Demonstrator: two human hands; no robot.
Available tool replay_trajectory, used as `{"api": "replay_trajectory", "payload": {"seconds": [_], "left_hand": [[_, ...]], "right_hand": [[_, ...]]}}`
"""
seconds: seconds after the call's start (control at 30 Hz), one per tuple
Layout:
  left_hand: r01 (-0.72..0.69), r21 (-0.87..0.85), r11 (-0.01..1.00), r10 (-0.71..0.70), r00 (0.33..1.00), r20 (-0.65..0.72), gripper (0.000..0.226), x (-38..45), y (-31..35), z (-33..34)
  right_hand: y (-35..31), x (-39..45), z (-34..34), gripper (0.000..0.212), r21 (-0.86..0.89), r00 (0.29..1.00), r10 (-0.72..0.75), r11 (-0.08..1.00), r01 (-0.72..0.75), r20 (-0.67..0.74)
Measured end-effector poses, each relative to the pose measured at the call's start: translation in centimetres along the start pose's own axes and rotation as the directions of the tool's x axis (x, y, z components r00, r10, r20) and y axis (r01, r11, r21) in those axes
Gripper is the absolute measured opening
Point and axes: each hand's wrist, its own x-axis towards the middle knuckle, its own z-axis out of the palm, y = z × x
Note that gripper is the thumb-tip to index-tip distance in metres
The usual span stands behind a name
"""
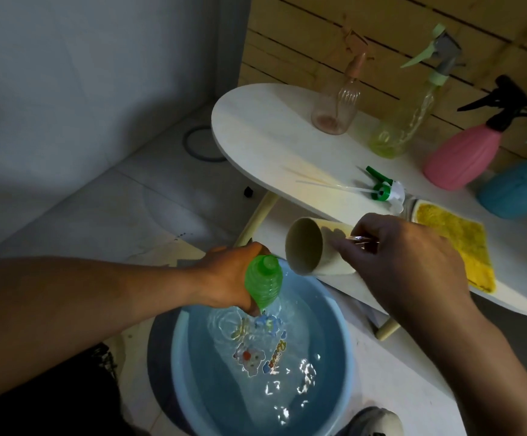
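So, counting it all up: two hands, one bottle in the work, one cup, one basin.

The left hand (pixel 224 278), middle of the frame, has its fingers wrapped tight around a small green ribbed plastic bottle (pixel 263 284). The bottle has no cap on. Its neck points up and right, and its base is down at the water, with ripples around it.

The right hand (pixel 406 256), just right of centre, grips a cream cylindrical cup (pixel 306 247) with fingers curled over its side. The cup is tipped over sideways, with its open mouth facing left, just beside the bottle's neck. Can't tell if they touch.

Both are held over a round light-blue plastic basin (pixel 325 309) of water at bottom centre, with cartoon stickers on its floor.

On the white oval table (pixel 271 127) in the upper right stand four spray bottles:
- a clear pinkish one with a peach trigger (pixel 334 105)
- a clear yellow-green one with a grey trigger (pixel 394 130)
- a pink ribbed one with a black trigger (pixel 463 152)
- a blue one (pixel 520 187), cut off by the right edge

Also on the table are one loose green-and-white trigger head with its tube (pixel 384 190), lying flat, and one yellow cloth (pixel 457 243) behind the right hand.

One shoe (pixel 372 423) shows at the bottom edge, and one dark ring (pixel 199 143) lies on the floor at the upper left.
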Motion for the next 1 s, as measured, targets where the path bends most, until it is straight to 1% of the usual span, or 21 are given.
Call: {"api": "replay_trajectory", "payload": {"seconds": [0.13,0.23,0.33,0.4,0.5,0.67,0.83,0.93,1.0], "left_hand": [[0.001,0.016,1.0,-0.001,1.0,0.003,0.099,0.1,-0.2,0.1],[0.01,0.007,1.0,-0.01,1.0,-0.008,0.1,0.0,-0.2,0.1],[0.006,-0.002,1.0,-0.006,1.0,-0.009,0.101,0.0,-0.1,0.1],[-0.004,-0.005,1.0,0.004,1.0,-0.005,0.099,0.0,-0.1,0.0],[-0.017,-0.007,1.0,0.017,1.0,-0.009,0.095,-0.2,-0.1,-0.1],[-0.022,-0.028,0.999,0.022,1.0,-0.002,0.084,-0.5,-0.1,-0.2],[-0.039,-0.139,0.99,0.039,0.999,-0.002,0.088,-0.8,0.5,-0.6],[-0.057,-0.209,0.976,0.054,0.998,-0.018,0.09,-0.7,1.0,-0.9],[-0.07,-0.239,0.968,0.066,0.998,-0.025,0.088,-0.6,1.5,-1.2]], "right_hand": [[-0.4,-0.3,0.5,0.035,-0.091,0.999,-0.011,0.996,0.015,0.037],[-0.5,-0.5,0.8,0.029,-0.191,0.995,-0.095,0.977,0.092,-0.007],[-0.7,-0.8,1.0,0.018,-0.284,0.984,-0.18,0.943,0.173,0.002],[-1.0,-1.0,1.1,0.019,-0.325,0.979,-0.199,0.923,0.205,0.051],[-1.3,-1.4,1.0,0.024,-0.36,0.976,-0.21,0.908,0.214,0.05],[-1.5,-1.9,0.6,0.024,-0.369,0.962,-0.269,0.891,0.264,0.039],[-1.5,-2.0,0.0,0.024,-0.334,0.944,-0.329,0.892,0.304,-0.019],[-0.8,-1.6,-0.7,0.021,-0.287,0.946,-0.309,0.919,0.27,-0.098],[-0.4,-1.1,-1.5,0.024,-0.219,0.961,-0.243,0.953,0.212,-0.129]]}}
